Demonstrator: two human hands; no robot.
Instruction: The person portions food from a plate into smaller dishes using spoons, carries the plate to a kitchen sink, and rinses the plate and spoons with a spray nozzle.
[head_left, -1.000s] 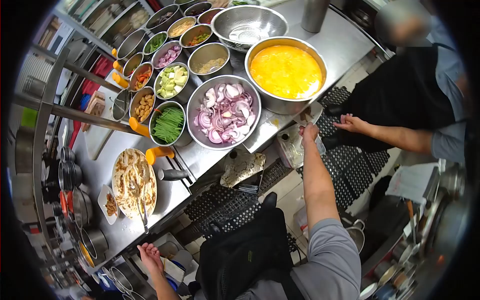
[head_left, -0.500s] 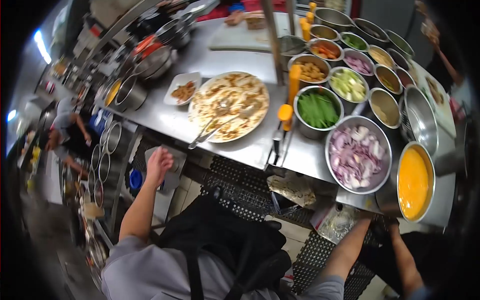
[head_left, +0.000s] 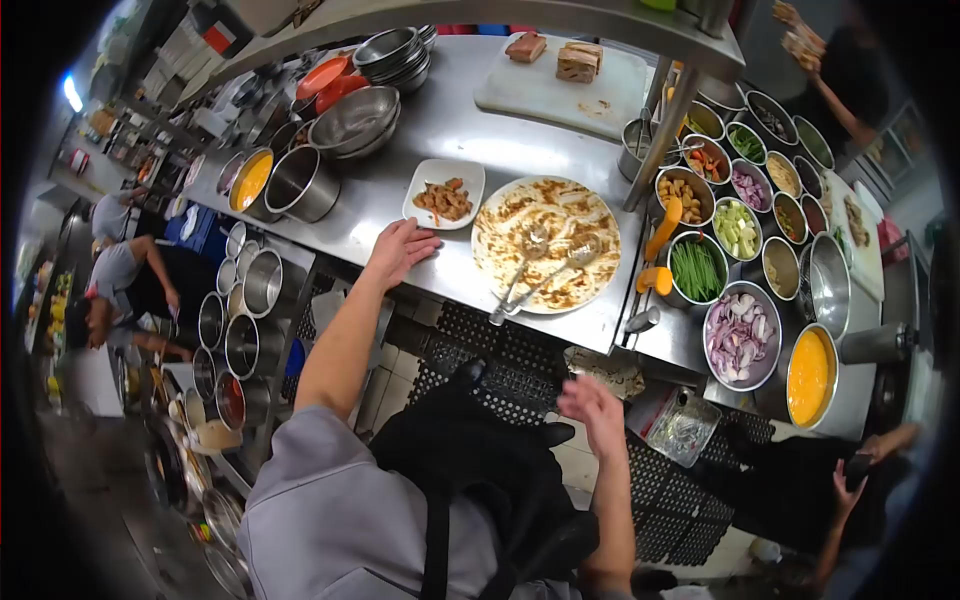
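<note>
My left hand [head_left: 403, 252] is over the front edge of the steel counter, fingers stretched out and holding nothing. Its fingertips are right by a small white dish [head_left: 473, 178] with pieces of cooked meat [head_left: 445, 201]. To the right of it sits a large round plate [head_left: 500, 215], smeared with brown sauce. Two metal spoons [head_left: 582, 256] lie on that plate, handles over its near rim. My right hand [head_left: 597, 412] is in the air in front of the counter, fingers loosely bent and apart, with nothing in them.
Bowls of cut vegetables, including sliced onions [head_left: 742, 335], and a pot of yellow liquid [head_left: 810, 375] crowd the right. A cutting board [head_left: 520, 85] with meat blocks lies at the back. Stacked steel bowls [head_left: 355, 122] stand left. A co-worker's hands [head_left: 862, 468] are at lower right.
My left hand has moved right and up to beside the white dish, its fingers now stretched out. My right hand has come up into view. The camera view has turned left.
</note>
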